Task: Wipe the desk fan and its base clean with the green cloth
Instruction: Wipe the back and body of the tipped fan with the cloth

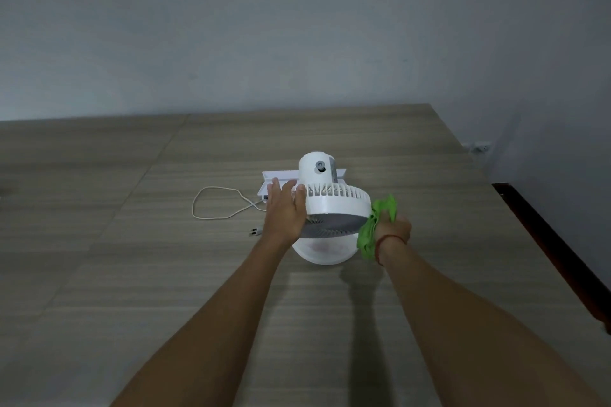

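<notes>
Hands steadying and wiping a white desk fan (334,205) on the wooden counter (132,274).
Left hand (285,208) is lying open against the fan's left rim; right hand (393,230) is gripping the bunched green cloth (375,228) against its right rim.

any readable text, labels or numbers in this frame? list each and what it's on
None readable.
Sticker on the fan motor housing: print too small and blurred to read.
Green cloth, cord, plug and wall socket: no markings visible.
</notes>
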